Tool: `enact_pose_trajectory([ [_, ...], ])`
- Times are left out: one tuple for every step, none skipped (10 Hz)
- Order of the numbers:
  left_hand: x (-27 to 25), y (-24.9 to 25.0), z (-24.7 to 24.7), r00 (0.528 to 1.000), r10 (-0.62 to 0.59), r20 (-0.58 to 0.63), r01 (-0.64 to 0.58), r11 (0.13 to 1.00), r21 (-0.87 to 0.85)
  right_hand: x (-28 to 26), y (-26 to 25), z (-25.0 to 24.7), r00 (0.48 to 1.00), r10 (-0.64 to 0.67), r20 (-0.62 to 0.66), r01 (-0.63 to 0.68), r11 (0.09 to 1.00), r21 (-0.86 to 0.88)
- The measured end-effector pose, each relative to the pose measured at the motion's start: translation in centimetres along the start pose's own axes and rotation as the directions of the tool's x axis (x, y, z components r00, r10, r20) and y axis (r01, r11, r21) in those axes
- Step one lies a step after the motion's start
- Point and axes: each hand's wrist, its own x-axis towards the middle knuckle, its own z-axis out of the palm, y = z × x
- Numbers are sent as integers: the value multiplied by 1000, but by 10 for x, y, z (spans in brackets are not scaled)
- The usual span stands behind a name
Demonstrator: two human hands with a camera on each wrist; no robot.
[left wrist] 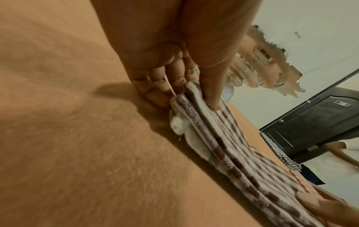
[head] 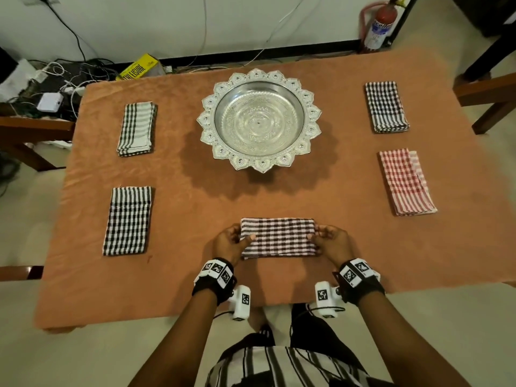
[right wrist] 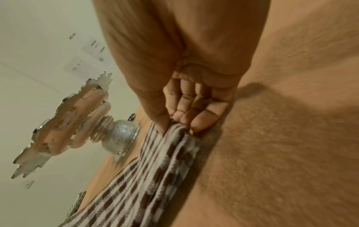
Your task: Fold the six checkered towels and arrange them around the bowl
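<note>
Both hands are on the folded brown checkered towel (head: 277, 238) at the near table edge, in front of the silver bowl (head: 259, 120). Left hand (head: 229, 243) pinches its left end, right hand (head: 332, 242) its right.

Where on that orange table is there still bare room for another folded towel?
Bare cloth lies behind the silver bowl at the far edge, flanked by the green-striped towel and the black checked towel. The near corners are free too. The near middle is crowded: the left hand and right hand pinch the brown towel.
</note>
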Motion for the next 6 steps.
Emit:
enact_pose_trajectory([
  [9, 4, 2, 999, 2, -51, -3, 1000, -20, 15, -7, 4, 999, -26, -31, 24, 997, -75],
  [9, 4, 0, 994, 20, -107, -16, 999, 36, 21, -4, 5, 998, -52, -41, 45, 987, -155],
  [5, -1, 1, 992, 78, -96, -64, 988, 141, 13, -2, 5, 993, -90, -71, 79, 986, -146],
  [1, -1, 0, 974, 198, -109, -137, 901, 412, 4, -8, 6, 989, -117, -90, 108, 989, -99],
  [-6, 6, -2, 959, 274, -65, -203, 832, 517, -5, -12, 8, 968, -217, -129, 188, 960, -208],
  [-8, 2, -17, 961, 269, -54, -185, 779, 599, -32, -64, 6, 887, -445, -124, 386, 860, -333],
])
